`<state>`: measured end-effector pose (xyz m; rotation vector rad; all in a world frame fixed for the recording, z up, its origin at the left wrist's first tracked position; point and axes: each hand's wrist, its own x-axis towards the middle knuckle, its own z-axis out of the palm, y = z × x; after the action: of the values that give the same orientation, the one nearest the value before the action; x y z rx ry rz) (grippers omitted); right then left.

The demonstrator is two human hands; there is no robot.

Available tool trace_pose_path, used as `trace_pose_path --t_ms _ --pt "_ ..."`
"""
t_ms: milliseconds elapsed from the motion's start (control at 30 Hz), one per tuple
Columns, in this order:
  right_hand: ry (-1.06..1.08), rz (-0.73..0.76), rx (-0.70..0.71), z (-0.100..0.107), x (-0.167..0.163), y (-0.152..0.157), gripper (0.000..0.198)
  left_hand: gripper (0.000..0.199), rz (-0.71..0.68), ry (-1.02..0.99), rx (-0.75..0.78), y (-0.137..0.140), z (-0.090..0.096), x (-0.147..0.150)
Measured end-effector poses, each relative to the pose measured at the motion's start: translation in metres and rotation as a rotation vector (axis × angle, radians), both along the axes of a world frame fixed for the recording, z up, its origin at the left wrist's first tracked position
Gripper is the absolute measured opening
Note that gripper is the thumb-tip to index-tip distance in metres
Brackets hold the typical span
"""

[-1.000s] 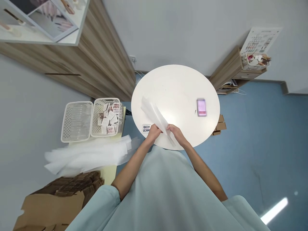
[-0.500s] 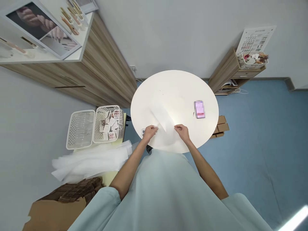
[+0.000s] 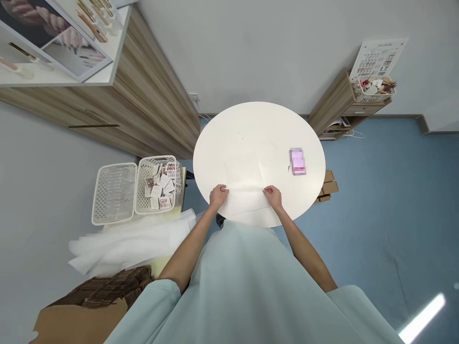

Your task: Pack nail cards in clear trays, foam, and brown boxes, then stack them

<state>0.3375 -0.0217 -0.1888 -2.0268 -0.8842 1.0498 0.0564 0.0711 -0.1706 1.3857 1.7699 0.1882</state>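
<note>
A thin, white, see-through sheet (image 3: 245,197) is stretched across the near part of the white oval table (image 3: 258,119). My left hand (image 3: 218,197) pinches its left side, with thumb and forefinger together. At the right side my right hand (image 3: 273,196) pinches it in the same way. Between the hands a crease or edge runs across the sheet. White on white, its full outline is hard to make out.
A pixelated purple item (image 3: 297,161) lies on the table's right side. On the left are a white basket of small cards (image 3: 158,210), a basket of clear pieces (image 3: 114,191), more white sheets (image 3: 136,241) and stacked brown cardboard (image 3: 82,320). Small cardboard boxes (image 3: 327,187) sit right.
The sheet, blurred and slanted half a second ago, now lies straighter and flatter between my hands. My hands have moved slightly apart, both still pinching.
</note>
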Motion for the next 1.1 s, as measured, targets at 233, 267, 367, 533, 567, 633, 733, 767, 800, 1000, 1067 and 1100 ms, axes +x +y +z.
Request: trace_pose_path --t_ms 233,267,367,533,567,633,733,767,800,1000,1067,1100 --pt "-0.076 -0.057 -0.039 -0.008 0.003 -0.002 0.017 0.043 -0.474 0.148 0.330 -0.006 0.002 -0.052" --pt "-0.086 -0.063 -0.041 -0.008 0.003 -0.002 0.017 0.045 -0.527 0.149 0.324 -0.007 0.000 -0.060" --pt "-0.101 -0.081 -0.038 -0.008 0.004 -0.004 0.017 0.059 -0.638 0.142 0.293 -0.011 -0.006 -0.078" --pt "-0.126 -0.112 -0.051 -0.008 0.002 -0.008 0.019 0.068 -0.731 0.151 0.293 -0.016 -0.009 -0.085" --pt "-0.134 -0.114 -0.054 -0.008 0.001 -0.009 0.019 0.067 -0.730 0.145 0.302 -0.017 -0.008 -0.081" --pt "-0.145 -0.119 -0.057 -0.008 -0.001 -0.011 0.019 0.067 -0.720 0.109 0.325 -0.019 -0.004 -0.068" --pt "-0.156 -0.130 -0.066 -0.007 -0.003 -0.014 0.022 0.067 -0.729 0.019 0.362 -0.024 0.001 -0.037" --pt "-0.158 -0.132 -0.077 -0.006 -0.003 -0.016 0.022 0.066 -0.746 -0.004 0.365 -0.026 0.002 -0.025" --pt "-0.159 -0.131 -0.090 -0.005 -0.003 -0.019 0.023 0.066 -0.764 -0.018 0.363 -0.028 0.003 -0.013" --pt "-0.157 -0.103 -0.157 0.001 -0.002 -0.043 0.030 0.066 -0.827 0.011 0.305 -0.042 -0.010 0.029" --pt "-0.149 -0.092 -0.179 0.002 -0.002 -0.054 0.029 0.069 -0.803 -0.013 0.307 -0.046 -0.015 0.029" --pt "-0.143 -0.086 -0.192 0.003 -0.002 -0.059 0.028 0.072 -0.790 -0.034 0.310 -0.047 -0.017 0.027"
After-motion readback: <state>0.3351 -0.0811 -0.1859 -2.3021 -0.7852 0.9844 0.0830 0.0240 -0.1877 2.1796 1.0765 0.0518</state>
